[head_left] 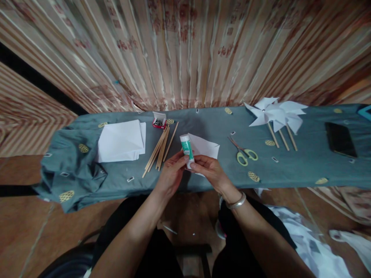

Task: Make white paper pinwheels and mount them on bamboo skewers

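A white and green glue stick [186, 146] stands nearly upright between my two hands, over the table's front half. My left hand [173, 170] is closed round its left side. The fingers of my right hand [208, 168] pinch its lower end from the right. Just behind the hands lies a white sheet of paper [204, 145] with a cut at its right corner; part of it is hidden by the right hand. To the left is a bundle of wooden sticks [159, 150]. Scissors with yellow-green handles [243, 151] lie to the right, blades slightly apart.
A stack of white paper [120, 141] sits at the left, near a small red box of metal pins [159, 120]. White paper pinwheels [276, 112] on sticks lie at the back right, beside a dark phone [340, 139]. A patterned curtain [185, 54] hangs behind the cloth-covered table [290, 166].
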Motion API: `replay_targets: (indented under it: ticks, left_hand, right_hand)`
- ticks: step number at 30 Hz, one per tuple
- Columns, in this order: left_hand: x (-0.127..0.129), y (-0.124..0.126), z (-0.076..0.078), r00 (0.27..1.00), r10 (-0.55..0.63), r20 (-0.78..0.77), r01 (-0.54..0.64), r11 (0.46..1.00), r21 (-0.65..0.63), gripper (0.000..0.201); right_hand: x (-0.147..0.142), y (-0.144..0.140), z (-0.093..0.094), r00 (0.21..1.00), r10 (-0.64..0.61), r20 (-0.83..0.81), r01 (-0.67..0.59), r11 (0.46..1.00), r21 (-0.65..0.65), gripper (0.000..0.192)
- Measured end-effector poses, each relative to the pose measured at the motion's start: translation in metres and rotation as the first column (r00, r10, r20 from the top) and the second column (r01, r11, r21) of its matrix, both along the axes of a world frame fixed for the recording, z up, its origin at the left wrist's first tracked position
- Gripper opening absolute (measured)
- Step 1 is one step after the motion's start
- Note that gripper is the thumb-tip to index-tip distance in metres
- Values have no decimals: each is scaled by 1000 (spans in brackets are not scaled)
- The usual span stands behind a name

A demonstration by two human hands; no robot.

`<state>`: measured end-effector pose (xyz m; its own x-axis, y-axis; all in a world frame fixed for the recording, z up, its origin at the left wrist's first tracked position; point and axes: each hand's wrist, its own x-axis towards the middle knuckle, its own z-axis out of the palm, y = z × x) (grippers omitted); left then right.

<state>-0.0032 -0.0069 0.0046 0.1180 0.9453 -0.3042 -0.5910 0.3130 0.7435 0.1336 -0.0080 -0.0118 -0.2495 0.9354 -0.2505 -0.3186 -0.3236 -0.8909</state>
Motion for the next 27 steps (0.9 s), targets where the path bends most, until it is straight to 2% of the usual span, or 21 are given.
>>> replay_targets:
  ticks: [5, 10, 14, 27]
  left_hand:
    - [4, 4, -3, 999, 17, 28, -16, 999, -36, 33]
    - [4, 9, -5, 998, 57, 37, -53, 993, -104, 32]
    - [5, 11, -7, 998, 51, 48, -44, 988, -149, 30]
    - [0, 17, -5, 993, 110, 52, -100, 982, -162, 29]
  right_hand:
    - [8, 5, -2, 998, -43, -36, 39, 995, -88, 35]
    - [19, 11, -4, 995, -101, -6, 100, 990, -94, 33]
    - [22, 14, -8, 993, -104, -48, 100, 992, -77, 35]
    - [27, 17, -9, 993, -118, -18, 116, 990, -78, 36]
